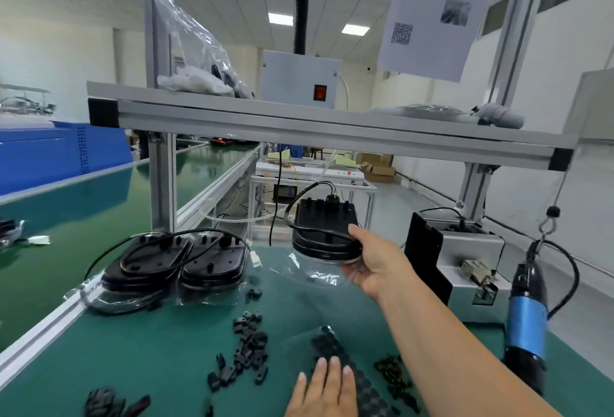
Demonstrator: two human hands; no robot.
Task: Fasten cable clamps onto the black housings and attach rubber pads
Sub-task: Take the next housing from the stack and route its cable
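- black housing with its looped cable, in a clear bag, held up off the green mat, far centre
- right hand grips its near right edge, thumb on top
- left hand flat, fingers straight, resting on the rubber pad sheet
- cable clamps scattered just left of the sheet
- two more housings bagged at far left
- screwdriver hangs at right

Head view faces forward-down, seemingly close above bench.
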